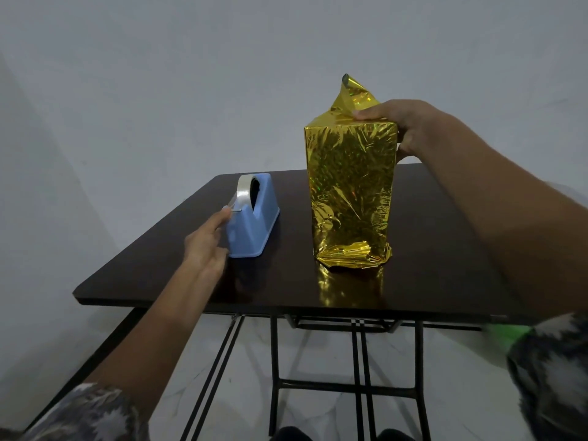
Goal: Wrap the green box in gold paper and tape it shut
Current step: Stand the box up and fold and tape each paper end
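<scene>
The gold paper, centre right, is crinkled metallic foil, mirror-glossy with holographic flecks. The tape dispenser, centre left, is smooth blue plastic; its tape roll is clear and shiny. The tabletop is dark, polished and reflective, and the table legs below are black metal. The lower-left sleeve is patterned cloth.

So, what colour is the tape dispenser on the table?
The tape dispenser is light blue, seen clearly in the head view.
</scene>
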The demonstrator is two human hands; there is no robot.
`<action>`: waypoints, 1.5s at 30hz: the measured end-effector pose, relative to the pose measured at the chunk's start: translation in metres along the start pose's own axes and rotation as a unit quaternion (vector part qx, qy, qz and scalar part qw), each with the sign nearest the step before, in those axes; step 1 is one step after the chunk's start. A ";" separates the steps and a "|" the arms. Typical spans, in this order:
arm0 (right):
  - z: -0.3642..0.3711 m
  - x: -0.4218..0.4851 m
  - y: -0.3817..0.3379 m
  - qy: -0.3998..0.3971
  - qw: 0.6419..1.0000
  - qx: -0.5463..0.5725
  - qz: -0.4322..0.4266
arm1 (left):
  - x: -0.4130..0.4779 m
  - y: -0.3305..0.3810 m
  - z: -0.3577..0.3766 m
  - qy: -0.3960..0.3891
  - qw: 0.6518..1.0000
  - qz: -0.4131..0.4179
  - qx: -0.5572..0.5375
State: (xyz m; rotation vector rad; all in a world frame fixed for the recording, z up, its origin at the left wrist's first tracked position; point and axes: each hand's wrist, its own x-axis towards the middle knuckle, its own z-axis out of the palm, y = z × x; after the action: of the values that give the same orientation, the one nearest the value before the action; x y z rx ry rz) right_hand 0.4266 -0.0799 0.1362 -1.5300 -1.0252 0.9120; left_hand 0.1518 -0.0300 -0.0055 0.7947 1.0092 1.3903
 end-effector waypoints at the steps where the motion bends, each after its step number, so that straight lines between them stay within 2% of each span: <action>1: 0.000 0.000 0.000 0.000 1.000 -0.001 0.000 | 0.000 -0.003 -0.002 -0.004 1.000 -0.004 -0.010; 6: 0.000 0.003 0.000 -0.001 1.000 -0.009 0.001 | 0.000 -0.010 -0.002 0.031 0.999 -0.002 -0.022; 14: -0.001 0.005 0.001 -0.005 1.000 -0.005 -0.002 | 0.005 -0.011 0.003 0.098 0.991 0.044 0.084; 25: 0.001 0.001 0.000 -0.020 0.998 0.058 0.018 | -0.017 -0.016 -0.004 0.128 0.991 0.008 0.031; 28: 0.000 0.003 -0.001 -0.018 0.994 0.109 0.011 | -0.052 -0.004 0.016 0.049 0.998 0.026 -0.026; 32: 0.001 0.010 0.003 0.018 0.993 0.113 -0.020 | -0.083 0.042 0.082 -0.127 0.989 0.079 0.009; 35: 0.000 0.002 0.001 0.025 0.990 0.137 -0.021 | -0.092 0.079 0.138 -0.216 0.975 0.052 0.006; 40: 0.002 -0.011 0.001 0.020 0.986 0.163 -0.029 | -0.061 0.089 0.179 -0.197 0.977 -0.023 0.074; 45: 0.003 -0.017 0.001 0.025 0.986 0.165 -0.031 | -0.045 0.080 0.184 -0.162 0.981 -0.008 0.106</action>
State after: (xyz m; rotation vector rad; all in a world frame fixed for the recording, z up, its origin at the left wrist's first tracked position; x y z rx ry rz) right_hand 0.4185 -0.0948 0.1351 -1.2314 -0.8336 0.9423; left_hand 0.2912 -0.0479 0.1448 1.1279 0.9125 1.1052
